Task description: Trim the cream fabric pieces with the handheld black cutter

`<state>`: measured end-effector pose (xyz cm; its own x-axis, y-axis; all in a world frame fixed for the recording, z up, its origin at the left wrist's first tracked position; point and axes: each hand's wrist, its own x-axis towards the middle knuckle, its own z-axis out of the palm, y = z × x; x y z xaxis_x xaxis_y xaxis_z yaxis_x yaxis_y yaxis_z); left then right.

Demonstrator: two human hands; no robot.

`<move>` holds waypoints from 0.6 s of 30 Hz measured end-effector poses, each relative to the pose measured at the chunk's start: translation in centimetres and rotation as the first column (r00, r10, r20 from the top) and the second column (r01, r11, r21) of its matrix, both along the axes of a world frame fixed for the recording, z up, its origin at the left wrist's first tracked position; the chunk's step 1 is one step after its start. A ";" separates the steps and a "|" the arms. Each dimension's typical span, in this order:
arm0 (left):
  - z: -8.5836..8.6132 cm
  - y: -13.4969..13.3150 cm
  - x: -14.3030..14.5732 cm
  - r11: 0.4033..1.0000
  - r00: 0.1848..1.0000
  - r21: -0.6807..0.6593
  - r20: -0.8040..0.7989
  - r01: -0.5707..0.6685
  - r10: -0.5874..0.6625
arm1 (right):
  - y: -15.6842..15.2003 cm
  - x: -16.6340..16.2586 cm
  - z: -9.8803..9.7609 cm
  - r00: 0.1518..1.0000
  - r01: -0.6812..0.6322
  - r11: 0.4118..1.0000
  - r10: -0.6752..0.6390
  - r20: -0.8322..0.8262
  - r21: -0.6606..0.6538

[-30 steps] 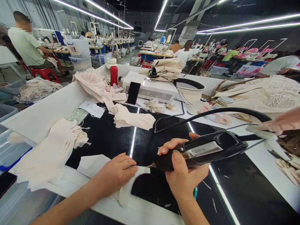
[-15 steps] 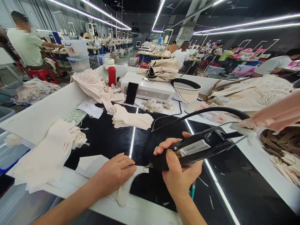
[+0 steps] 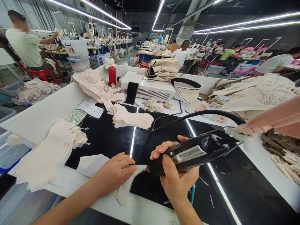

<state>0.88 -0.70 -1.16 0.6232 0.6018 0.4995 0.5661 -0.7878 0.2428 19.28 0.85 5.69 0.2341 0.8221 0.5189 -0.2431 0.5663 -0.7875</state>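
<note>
My right hand [image 3: 174,175] is wrapped around a black corded hand tool [image 3: 187,153] with a metal lever plate on its side. The tool's narrow metal tip [image 3: 146,169] meets the right edge of a cream fabric piece [image 3: 126,189]. This piece has a curved edge and lies at the front of the black board. My left hand [image 3: 119,172] lies flat over the piece, fingers stretched toward the tip, covering part of it. A white pointed sheet [image 3: 90,164] shows behind my left wrist. Just below my right hand is a teal-handled item [image 3: 192,193], mostly hidden.
Stacked cream pieces lie at the left [image 3: 53,150] and on the black board [image 3: 132,116]. A phone [image 3: 132,93] leans on a white vented box [image 3: 150,89] near a red bottle [image 3: 112,76]. Pink cloth [image 3: 274,115] is tied around the tool's cable. Co-workers sit beyond.
The tool and my right hand have shifted slightly left, the tip now further onto the fabric's right end. My left hand stays nearly still. A co-worker at far left has raised an arm.
</note>
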 end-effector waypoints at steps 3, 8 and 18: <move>0.4 0.1 0.1 1.000 1.000 0.027 0.021 0.002 -0.002 | 0.1 0.5 0.2 1.000 0.030 1.000 -0.030 -0.010 0.008; 0.5 0.2 0.1 0.999 0.999 0.037 0.033 0.008 -0.009 | 0.1 1.1 0.1 0.999 0.051 0.999 -0.051 -0.010 0.015; 0.0 0.0 -0.1 1.000 1.000 -0.007 -0.005 0.005 -0.005 | -0.1 0.2 -0.2 1.000 0.006 1.000 -0.006 -0.023 0.023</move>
<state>0.79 -0.68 -1.15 0.6288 0.6021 0.4920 0.5634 -0.7889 0.2455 19.49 0.71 5.47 0.2511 0.8085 0.5322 -0.2577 0.5858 -0.7684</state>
